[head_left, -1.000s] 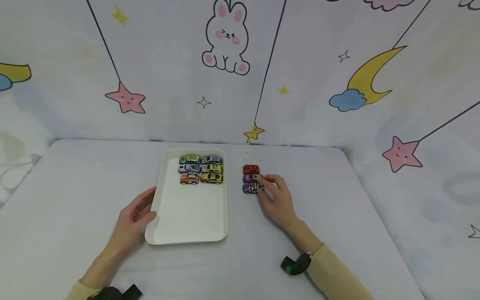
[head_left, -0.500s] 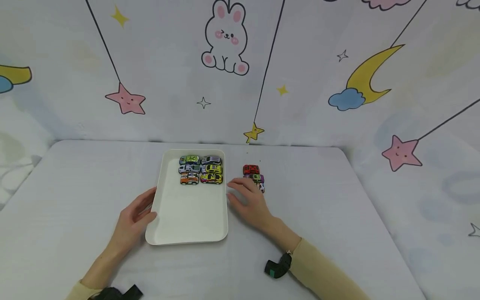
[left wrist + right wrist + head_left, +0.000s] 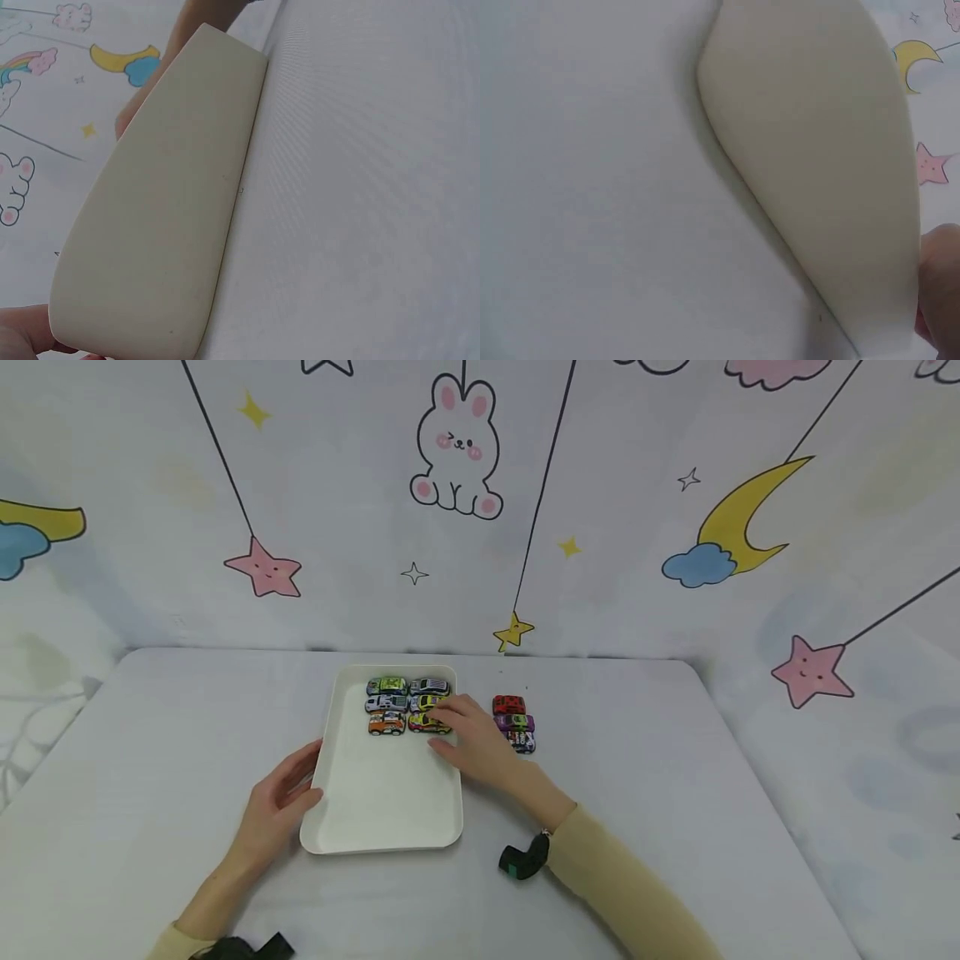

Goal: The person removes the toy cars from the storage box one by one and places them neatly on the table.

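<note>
In the head view, my left hand (image 3: pixel 273 810) grips the left side of a white rectangular tray (image 3: pixel 382 810), thumb at its rim. Part of the same hand (image 3: pixel 22 330) shows past the tray wall (image 3: pixel 157 210) in the left wrist view. My right hand (image 3: pixel 480 743) reaches over the tray's right rim, thumb and fingers apart with nothing visible between them. Its fingertips overlap a yellow-and-red toy car (image 3: pixel 423 724) and a yellow toy car (image 3: pixel 423 702). Beside them sit an orange-and-white car (image 3: pixel 387 723), a silver-white car (image 3: pixel 386 703), a green car (image 3: pixel 387 686) and a grey car (image 3: pixel 430 686).
Right of the tray, a red toy car (image 3: pixel 509 704), a purple-and-green one (image 3: pixel 516 722) and a partly hidden black-and-white one (image 3: pixel 522 742) stand in a column. A white cloth covers the table (image 3: pixel 637 760); a cartoon-printed backdrop (image 3: pixel 337 510) rises behind.
My right hand has moved left from the column of cars, across the tray's right rim to the cars inside. My left hand stays at the tray. The head view has shifted slightly.
</note>
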`<action>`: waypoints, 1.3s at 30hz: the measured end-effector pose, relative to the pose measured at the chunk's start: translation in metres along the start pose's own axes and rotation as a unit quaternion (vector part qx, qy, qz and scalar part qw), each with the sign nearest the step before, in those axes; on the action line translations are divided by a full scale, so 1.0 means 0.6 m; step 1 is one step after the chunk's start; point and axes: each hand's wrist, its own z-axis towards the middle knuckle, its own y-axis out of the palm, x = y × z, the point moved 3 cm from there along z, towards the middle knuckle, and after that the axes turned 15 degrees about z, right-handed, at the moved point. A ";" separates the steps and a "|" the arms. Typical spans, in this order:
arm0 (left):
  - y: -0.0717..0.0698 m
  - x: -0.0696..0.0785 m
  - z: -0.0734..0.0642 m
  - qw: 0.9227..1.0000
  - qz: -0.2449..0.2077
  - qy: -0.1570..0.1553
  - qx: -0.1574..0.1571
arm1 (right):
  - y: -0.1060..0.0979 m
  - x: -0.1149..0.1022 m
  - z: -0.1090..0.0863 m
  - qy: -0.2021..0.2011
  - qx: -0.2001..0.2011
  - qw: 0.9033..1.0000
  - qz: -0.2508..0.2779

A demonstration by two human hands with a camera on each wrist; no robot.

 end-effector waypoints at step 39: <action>-0.001 0.003 0.001 1.000 -0.002 -0.003 0.001 | 0.015 -0.011 0.018 0.048 -0.110 0.989 -0.083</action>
